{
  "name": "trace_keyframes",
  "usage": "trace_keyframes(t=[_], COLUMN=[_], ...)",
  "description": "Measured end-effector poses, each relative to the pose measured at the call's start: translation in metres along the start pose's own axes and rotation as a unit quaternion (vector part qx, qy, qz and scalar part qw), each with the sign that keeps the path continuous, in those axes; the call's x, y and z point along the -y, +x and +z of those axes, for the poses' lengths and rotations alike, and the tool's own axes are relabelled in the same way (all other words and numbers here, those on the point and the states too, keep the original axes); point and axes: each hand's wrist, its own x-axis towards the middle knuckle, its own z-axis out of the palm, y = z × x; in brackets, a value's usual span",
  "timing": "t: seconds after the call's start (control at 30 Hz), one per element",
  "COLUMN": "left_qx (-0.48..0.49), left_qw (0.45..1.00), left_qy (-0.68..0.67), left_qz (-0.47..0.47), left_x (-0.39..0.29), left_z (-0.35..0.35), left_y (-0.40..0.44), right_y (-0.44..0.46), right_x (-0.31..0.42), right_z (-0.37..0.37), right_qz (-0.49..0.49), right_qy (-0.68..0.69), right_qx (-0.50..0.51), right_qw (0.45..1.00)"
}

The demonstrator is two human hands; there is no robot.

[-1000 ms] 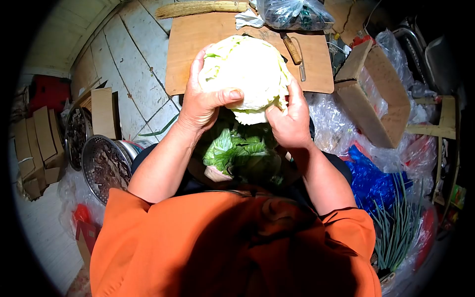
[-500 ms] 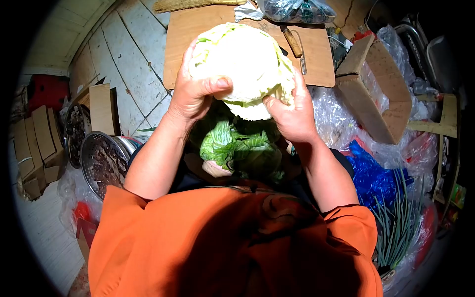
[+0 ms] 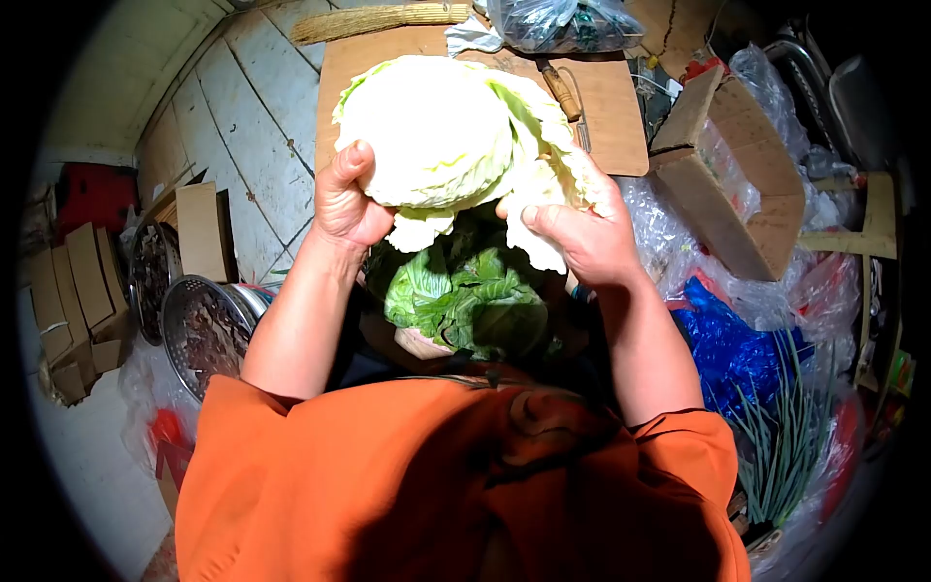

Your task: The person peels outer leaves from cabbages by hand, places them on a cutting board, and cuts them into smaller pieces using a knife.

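Observation:
A large pale cabbage (image 3: pixel 427 131), washed out by bright light, is held up over my lap. My left hand (image 3: pixel 347 199) cups its left underside, thumb up along the side. My right hand (image 3: pixel 582 228) grips an outer cabbage leaf (image 3: pixel 538 194) on the right side, which stands partly away from the head with a gap between. Below, between my legs, loose green leaves (image 3: pixel 461 296) are heaped in a container whose shape is mostly hidden.
A wooden board (image 3: pixel 616 121) lies ahead, with a wooden-handled tool (image 3: pixel 560 89) and a filled plastic bag (image 3: pixel 562 24). A straw broom (image 3: pixel 383 21) lies behind. Left are a metal colander (image 3: pixel 204 335) and cardboard (image 3: pixel 202 223); right, a cardboard box (image 3: pixel 727 170), blue plastic bag (image 3: pixel 732 344) and green onions (image 3: pixel 781 436).
The cabbage has shifted left and turned. My right hand has drawn an outer leaf away from the head, where before both hands held the cabbage by its sides.

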Motion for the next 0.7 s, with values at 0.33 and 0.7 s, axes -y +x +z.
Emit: trace_keyframes(t=[0.33,0.7], left_qx=[0.013,-0.013], left_qw=[0.996,0.999], left_qy=[-0.08,0.028], left_qz=[-0.026,-0.023], left_x=[-0.005,0.002], left_z=[-0.006,0.005], left_y=[-0.008,-0.019], right_y=[-0.008,0.003], right_x=[0.025,0.021], right_z=[-0.024,-0.046], right_qz=[0.071,-0.061], right_qy=[0.029,0.289], right_qx=[0.092,0.093], right_qw=[0.993,0.951])
